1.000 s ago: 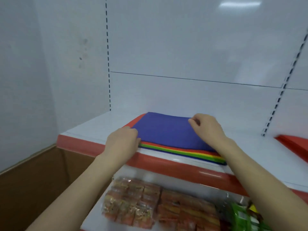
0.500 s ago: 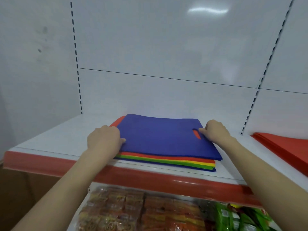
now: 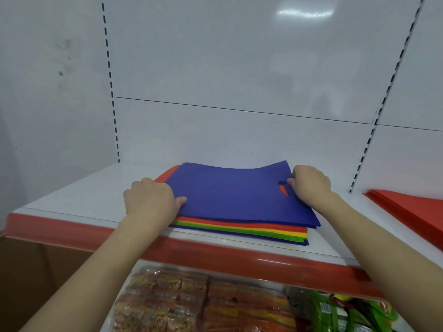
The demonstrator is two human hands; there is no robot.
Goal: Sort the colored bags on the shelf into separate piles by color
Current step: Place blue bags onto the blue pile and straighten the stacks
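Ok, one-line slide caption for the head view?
Left hand and right hand hold the top blue bag of a mixed stack; red pile to the right.

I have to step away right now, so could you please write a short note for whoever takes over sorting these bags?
Hands: left hand grips the blue bag at its left edge; right hand grips its right edge.
Things: the blue bag tops the mixed stack on the shelf; red, yellow, green and blue edges show beneath.
Done: a red pile lies at the shelf's right.
Left: move the blue bag off, then sort the stack by colour.
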